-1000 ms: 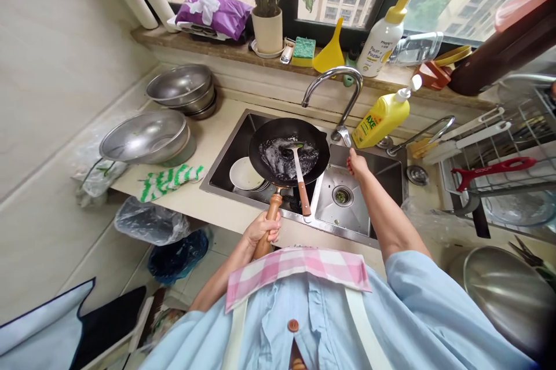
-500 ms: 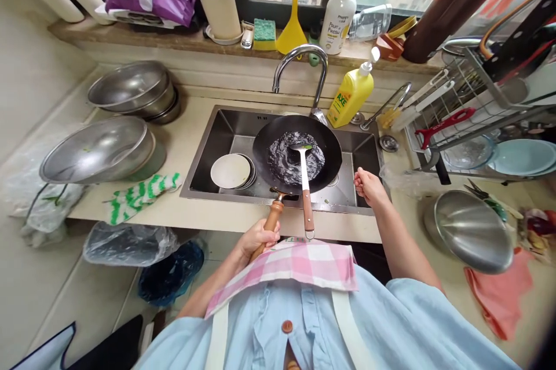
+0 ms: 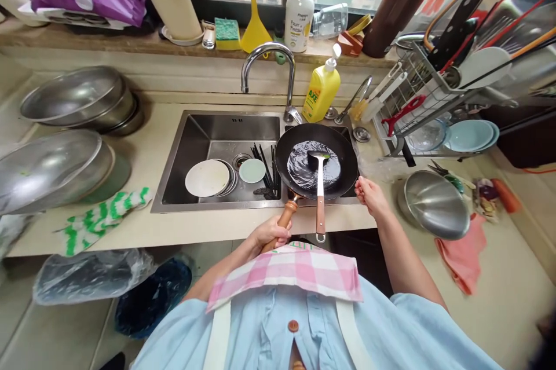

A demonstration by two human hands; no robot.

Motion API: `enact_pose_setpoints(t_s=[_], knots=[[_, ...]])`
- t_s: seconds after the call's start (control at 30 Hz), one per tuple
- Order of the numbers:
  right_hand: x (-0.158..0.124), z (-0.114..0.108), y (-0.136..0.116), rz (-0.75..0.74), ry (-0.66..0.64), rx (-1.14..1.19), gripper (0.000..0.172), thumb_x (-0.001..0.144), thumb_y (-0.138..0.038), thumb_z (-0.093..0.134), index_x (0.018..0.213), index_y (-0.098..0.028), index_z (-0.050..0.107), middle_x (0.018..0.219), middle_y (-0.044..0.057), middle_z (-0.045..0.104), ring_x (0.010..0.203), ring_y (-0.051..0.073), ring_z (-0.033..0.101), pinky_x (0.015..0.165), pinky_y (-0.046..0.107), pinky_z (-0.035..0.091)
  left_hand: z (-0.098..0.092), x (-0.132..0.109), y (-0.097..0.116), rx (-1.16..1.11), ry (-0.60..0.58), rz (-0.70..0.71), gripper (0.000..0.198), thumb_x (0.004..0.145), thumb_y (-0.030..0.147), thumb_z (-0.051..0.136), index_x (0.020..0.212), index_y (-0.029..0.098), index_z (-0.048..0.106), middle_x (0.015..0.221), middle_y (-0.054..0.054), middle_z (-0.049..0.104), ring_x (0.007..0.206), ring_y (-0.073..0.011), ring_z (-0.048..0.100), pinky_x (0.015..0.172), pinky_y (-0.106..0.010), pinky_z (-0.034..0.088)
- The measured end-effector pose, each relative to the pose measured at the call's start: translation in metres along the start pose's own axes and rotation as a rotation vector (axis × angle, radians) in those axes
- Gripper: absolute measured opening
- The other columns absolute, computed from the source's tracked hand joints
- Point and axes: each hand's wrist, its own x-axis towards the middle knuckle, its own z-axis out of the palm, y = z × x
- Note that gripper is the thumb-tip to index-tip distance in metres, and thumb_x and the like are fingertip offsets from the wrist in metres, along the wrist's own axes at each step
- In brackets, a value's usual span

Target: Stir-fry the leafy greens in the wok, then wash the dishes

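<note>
My left hand (image 3: 271,233) is wrapped round the wooden handle (image 3: 286,216) of a black wok (image 3: 282,156). Liquid (image 3: 299,167) lies in the wok, which sits over the right part of the sink. A spatula (image 3: 320,202) rests in it, its head in the liquid and its wooden handle hanging over the near rim. My right hand (image 3: 371,197) is closed, fingers curled, right at the wok's right rim; I cannot tell whether it touches or pinches anything. In the left basin are stacked white plates (image 3: 206,178), a small pale green dish (image 3: 252,171) and dark chopsticks (image 3: 267,164).
The faucet (image 3: 292,80) arches behind the wok, with a yellow soap bottle (image 3: 321,92) beside it. Metal bowls (image 3: 73,98) stand on the left counter by a green-striped cloth (image 3: 104,216). To the right are a dish rack (image 3: 417,109) and a steel bowl (image 3: 436,205).
The wok has shifted right across the sink with my left hand on its handle, uncovering the small dish and chopsticks. My right hand is now at its rim. The view has turned right.
</note>
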Motion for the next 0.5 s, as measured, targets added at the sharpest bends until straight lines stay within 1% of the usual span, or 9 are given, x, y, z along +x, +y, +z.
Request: enact_pose_setpoints(t_s=[0.13,0.2,0.27,0.37,0.43,0.5], knots=[[-0.010,-0.015,0.010,0.002,0.040,-0.033,0.065,0.064,-0.081,0.068,0.073,-0.019,0.051,0.057,-0.005,0.044,0.045,0.005,0.033,0.041,0.019,0.020,0.007,0.024,-0.004,-0.048,-0.014,-0.035,0.033,0.057,0.022,0.075,0.068,0.020,0.044,0.042,0.009,0.043,0.033,-0.0058,0.039,0.035,-0.016,0.030],[-0.016,-0.017,0.018,0.021,-0.003,-0.073,0.063,0.065,-0.080,0.067,0.072,-0.019,0.050,0.057,-0.004,0.046,0.045,0.005,0.033,0.041,0.019,0.020,0.011,0.035,-0.007,-0.050,-0.018,-0.034,0.032,0.058,0.022,0.075,0.069,0.020,0.044,0.043,0.008,0.044,0.033,-0.0064,0.042,0.035,-0.016,0.032],[-0.023,-0.018,0.028,0.065,-0.117,-0.121,0.061,0.068,-0.078,0.067,0.071,-0.019,0.050,0.059,-0.004,0.049,0.045,0.005,0.034,0.042,0.019,0.019,0.014,0.046,-0.011,-0.041,-0.019,-0.023,0.032,0.057,0.021,0.075,0.068,0.020,0.044,0.042,0.008,0.043,0.033,-0.0072,0.043,0.034,-0.017,0.032],[-0.035,-0.019,0.044,0.160,-0.340,-0.190,0.056,0.071,-0.071,0.068,0.071,-0.018,0.051,0.062,-0.002,0.056,0.046,0.005,0.040,0.043,0.019,0.020,0.017,0.060,-0.018,-0.036,-0.014,-0.012,0.032,0.056,0.021,0.075,0.068,0.019,0.046,0.042,0.007,0.045,0.033,-0.0082,0.044,0.033,-0.017,0.032],[-0.045,-0.017,0.053,0.246,-0.501,-0.229,0.052,0.072,-0.067,0.071,0.074,-0.017,0.056,0.066,0.001,0.062,0.049,0.007,0.047,0.044,0.019,0.023,0.018,0.066,-0.022,-0.060,-0.006,-0.008,0.032,0.056,0.021,0.076,0.070,0.019,0.047,0.044,0.007,0.047,0.032,-0.0082,0.045,0.033,-0.018,0.032],[-0.055,-0.008,0.061,0.329,-0.634,-0.202,0.050,0.071,-0.062,0.075,0.082,-0.015,0.062,0.076,0.005,0.068,0.059,0.011,0.059,0.048,0.019,0.032,0.019,0.071,-0.026,-0.091,-0.006,-0.002,0.033,0.057,0.021,0.077,0.071,0.019,0.047,0.045,0.007,0.047,0.032,-0.0077,0.043,0.034,-0.018,0.032]])
